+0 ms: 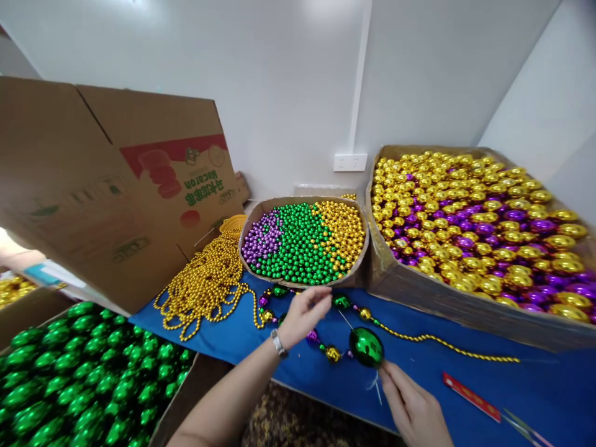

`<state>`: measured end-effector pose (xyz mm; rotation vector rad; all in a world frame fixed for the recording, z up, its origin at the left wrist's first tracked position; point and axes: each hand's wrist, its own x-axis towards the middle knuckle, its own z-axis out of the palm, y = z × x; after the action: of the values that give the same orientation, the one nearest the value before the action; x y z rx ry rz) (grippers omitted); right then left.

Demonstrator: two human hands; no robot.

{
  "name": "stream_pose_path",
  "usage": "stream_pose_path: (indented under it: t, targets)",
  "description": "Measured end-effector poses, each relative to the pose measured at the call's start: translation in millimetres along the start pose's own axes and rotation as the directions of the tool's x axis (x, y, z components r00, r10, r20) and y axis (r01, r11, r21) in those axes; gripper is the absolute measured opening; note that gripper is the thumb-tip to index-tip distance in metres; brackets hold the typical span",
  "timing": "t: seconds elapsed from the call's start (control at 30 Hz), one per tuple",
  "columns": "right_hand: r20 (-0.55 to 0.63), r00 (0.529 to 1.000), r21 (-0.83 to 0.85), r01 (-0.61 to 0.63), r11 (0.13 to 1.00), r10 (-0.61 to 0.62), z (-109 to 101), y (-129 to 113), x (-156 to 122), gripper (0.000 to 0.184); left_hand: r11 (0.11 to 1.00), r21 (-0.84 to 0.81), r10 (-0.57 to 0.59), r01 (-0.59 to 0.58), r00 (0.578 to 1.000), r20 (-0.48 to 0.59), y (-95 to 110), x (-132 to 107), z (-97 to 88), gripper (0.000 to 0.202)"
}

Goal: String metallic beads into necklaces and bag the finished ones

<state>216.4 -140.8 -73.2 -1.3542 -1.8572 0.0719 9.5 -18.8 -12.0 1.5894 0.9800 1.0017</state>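
Note:
My right hand (414,406) grips a large shiny green bead (366,346) by its lower right side, just above the front edge of the blue-covered table. White string ends (375,386) dangle below this bead, and a thin straight line, string or needle, runs up-left from it. My left hand (305,316), with a watch (278,343) at the wrist, is closed with fingertips together near the front of the small-bead box. What it pinches is hidden. Around it lies a strung necklace of purple, gold and green beads (333,354). A twisted gold bead strand (433,338) trails right.
A box of small purple, green and gold beads (298,239) stands behind my hands. Large gold and purple beads (465,230) fill a box at right, green ones (69,372) at lower left. Gold bead chains (205,279), a carton (139,180) and a red strip (472,397) lie around.

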Motion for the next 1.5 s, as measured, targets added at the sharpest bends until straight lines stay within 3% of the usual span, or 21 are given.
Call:
stream_pose_path:
  t: [0.07, 0.17, 0.27, 0.37, 0.53, 0.57, 0.63, 0.67, 0.73, 0.83, 1.03, 1.13, 1.23, 1.33, 1.43, 1.5]
  targets:
    - [-0.007, 1.0, 0.001, -0.009, 1.0, 0.009, 0, 3, 0, 0.027, 0.952, 0.296, 0.102, -0.083, 0.994, -0.05, 1, 32, -8.2, 0.031]
    - [-0.018, 1.0, -0.005, 0.001, 1.0, -0.001, 1, 5, 1, 0.027, 0.799, 0.59, 0.124, -0.118, 0.992, 0.03, -3, 79, -7.2, 0.024]
    - [-0.043, 0.999, -0.036, 0.012, 0.999, -0.014, 2, 6, 3, 0.027, 0.781, 0.613, 0.102, -0.118, 0.993, 0.062, -10, 111, 6.0, 0.02]
    - [-0.068, 0.997, -0.064, 0.015, 0.998, -0.02, 0, 9, 4, 0.027, 0.81, 0.577, 0.094, -0.104, 0.994, 0.048, -13, 122, 18.2, 0.02]
    - [-0.075, 0.997, -0.087, -0.033, 0.996, 0.026, -6, 12, 3, 0.029, 0.908, 0.413, 0.062, -0.067, 0.998, 0.026, -9, 101, 21.6, 0.022]
    - [-0.078, 0.996, -0.091, -0.043, 0.995, 0.036, -6, 12, 4, 0.029, 0.948, 0.316, 0.038, -0.046, 0.999, 0.03, -8, 93, 21.5, 0.025]
    - [-0.08, 0.996, -0.101, -0.055, 0.993, 0.047, -7, 11, 6, 0.03, 0.998, -0.028, -0.05, 0.051, 0.998, 0.049, -4, 73, 22.6, 0.027]
    - [-0.081, 0.995, -0.106, -0.059, 0.993, 0.05, -6, 11, 6, 0.031, 0.965, -0.234, -0.104, 0.118, 0.992, 0.07, -1, 63, 23.6, 0.027]
    - [-0.087, 0.995, -0.119, -0.057, 0.991, 0.047, -5, 10, 7, 0.032, 0.809, -0.541, -0.194, 0.23, 0.973, 0.124, 3, 47, 26.3, 0.024]
    - [-0.098, 0.995, -0.136, -0.048, 0.989, 0.035, -4, 10, 7, 0.034, 0.69, -0.662, -0.248, 0.292, 0.955, 0.162, 7, 32, 29.4, 0.023]
    - [-0.069, 0.997, -0.178, -0.037, 0.983, 0.026, -6, 11, 4, 0.035, 0.661, -0.684, -0.242, 0.309, 0.95, 0.195, 8, 25, 29.8, 0.024]
    - [-0.061, 0.998, -0.214, -0.018, 0.977, 0.005, -7, 16, 2, 0.035, 0.717, -0.64, -0.212, 0.276, 0.961, 0.176, 11, 24, 28.6, 0.026]
    - [-0.076, 0.997, -0.276, -0.007, 0.961, -0.014, -2, 22, -1, 0.033, 0.83, -0.517, -0.151, 0.211, 0.976, 0.155, 13, 22, 31.7, 0.028]
    - [-0.054, 0.995, -0.218, -0.092, 0.972, 0.082, 9, 30, -7, 0.032, 0.897, -0.399, -0.129, 0.191, 0.976, 0.176, 3, 14, 44.4, 0.031]
    - [0.064, 0.966, -0.05, -0.247, 0.968, 0.25, 23, 43, -18, 0.035, 0.936, -0.281, -0.166, 0.213, 0.969, 0.181, -19, 5, 62.4, 0.029]
    - [0.129, 0.946, -0.01, -0.298, 0.955, 0.297, 27, 53, -24, 0.038, 0.977, -0.129, -0.146, 0.167, 0.977, 0.156, -33, 3, 71.2, 0.027]
